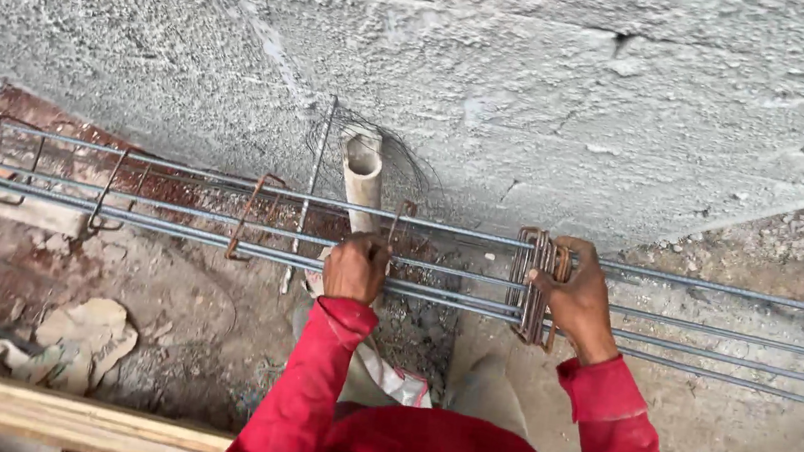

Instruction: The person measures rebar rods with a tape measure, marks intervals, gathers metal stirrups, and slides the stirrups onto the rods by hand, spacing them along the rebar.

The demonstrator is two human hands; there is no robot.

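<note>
Several long steel rebars (706, 329) run left to right in front of a rough concrete wall. My left hand (355, 268) is closed around the bars near the middle, beside a rusty stirrup (400, 224). My right hand (577, 297) grips a bunch of rusty rectangular stirrups (532, 283) threaded on the bars. Three more stirrups (251, 216) sit spaced along the bars to the left. Both arms wear red sleeves.
A short beige pipe stub (361, 178) stands upright behind the bars, with thin tie wire around it. A wooden plank (60, 414) lies at the lower left. Crumpled paper (87, 338) rests on the dirt ground. The concrete wall (533, 91) fills the top.
</note>
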